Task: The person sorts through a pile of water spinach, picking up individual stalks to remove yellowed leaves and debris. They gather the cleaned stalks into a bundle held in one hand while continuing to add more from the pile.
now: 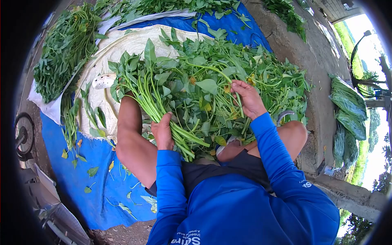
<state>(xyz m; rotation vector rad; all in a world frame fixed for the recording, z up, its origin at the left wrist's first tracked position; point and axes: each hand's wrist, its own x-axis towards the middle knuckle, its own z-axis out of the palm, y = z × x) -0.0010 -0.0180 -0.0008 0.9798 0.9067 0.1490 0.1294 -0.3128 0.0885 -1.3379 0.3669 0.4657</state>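
Note:
My left hand (163, 131) is closed around a bundle of water spinach (152, 100), its cut stem ends pointing toward my lap and its leaves away from me. In my right hand (248, 98), thumb and fingers pinch a long water spinach stem (218, 71) that arcs to the left over the pile. Beneath both hands spreads a loose heap of water spinach (273, 77), with some yellowed leaves in it. A curved grey piece (284, 116), perhaps a blade, shows beside my right knee, partly hidden.
A pale sack sheet (110, 102) lies over a blue tarp (77, 155) with scattered leaves. Stacked greens (61, 61) stand at the left. Bagged greens (347, 106) lie at the right on the concrete. A wheel (24, 136) and a cardboard box (49, 183) are at the left edge.

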